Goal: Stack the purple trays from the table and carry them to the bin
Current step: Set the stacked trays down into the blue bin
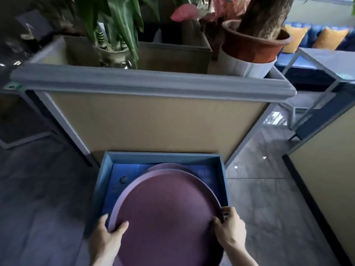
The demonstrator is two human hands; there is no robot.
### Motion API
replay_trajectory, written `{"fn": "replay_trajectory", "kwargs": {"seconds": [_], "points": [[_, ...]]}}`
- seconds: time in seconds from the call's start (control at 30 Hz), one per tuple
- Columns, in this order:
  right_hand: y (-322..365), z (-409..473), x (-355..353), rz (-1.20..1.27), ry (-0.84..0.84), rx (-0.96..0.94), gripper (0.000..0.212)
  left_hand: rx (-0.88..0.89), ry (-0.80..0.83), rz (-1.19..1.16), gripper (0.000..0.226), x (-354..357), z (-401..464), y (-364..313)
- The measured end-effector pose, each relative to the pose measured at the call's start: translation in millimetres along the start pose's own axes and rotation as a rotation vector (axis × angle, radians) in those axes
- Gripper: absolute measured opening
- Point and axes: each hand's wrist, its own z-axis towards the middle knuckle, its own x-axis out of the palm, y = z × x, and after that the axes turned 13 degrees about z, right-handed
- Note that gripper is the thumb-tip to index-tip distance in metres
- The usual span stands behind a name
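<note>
A round purple tray (167, 214) fills the lower middle of the head view, held level over a blue bin (101, 181) on the floor. My left hand (109, 237) grips its left rim, thumb on top. On the right rim, my right hand (229, 225) holds it the same way. A second purple tray (165, 167) shows behind and below the held one, inside the bin; only its far edge is visible. Whether more trays are stacked under the held one is hidden.
A tall beige planter box with a grey rim (151, 83) stands directly behind the bin, holding potted plants, among them a brown pot (251, 45). A beige partition (330, 169) is at the right. Glossy grey floor tiles (259, 198) lie on both sides.
</note>
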Motion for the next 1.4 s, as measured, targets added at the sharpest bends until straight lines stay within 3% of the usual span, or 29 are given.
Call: {"fn": "replay_trajectory", "kwargs": {"seconds": [0.2, 0.33, 0.5, 0.63, 0.9, 1.0, 1.17, 1.4], "points": [[0.1, 30.4, 31.4, -0.021, -0.049, 0.017, 0.036, 0.039, -0.032, 0.182, 0.056, 26.6, 47.1, -7.1], [-2.0, 48.8, 43.3, -0.044, -0.081, 0.013, 0.041, 0.057, -0.042, 0.276, 0.039, 36.6, 62.2, -14.5], [-1.0, 64.4, 53.9, -0.078, -0.084, 0.005, 0.037, 0.099, -0.078, 0.365, 0.050, 48.0, 76.5, -18.3], [-1.0, 67.3, 60.0, -0.063, -0.103, 0.017, 0.019, 0.083, -0.101, 0.377, 0.053, 53.8, 80.8, -19.4], [5.9, 69.2, 60.8, -0.126, -0.127, 0.010, 0.009, 0.068, -0.158, 0.387, 0.019, 56.3, 86.0, -27.4], [6.0, 69.8, 60.0, -0.149, -0.128, 0.000, 0.016, 0.103, -0.124, 0.364, 0.019, 54.3, 89.0, -26.8], [-0.9, 70.6, 58.5, -0.153, -0.133, -0.042, 0.047, 0.145, -0.096, 0.403, 0.037, 58.6, 89.4, -24.0], [-6.2, 77.8, 59.4, -0.135, -0.117, -0.027, 0.045, 0.105, -0.088, 0.362, 0.028, 60.6, 97.8, -19.0]]}}
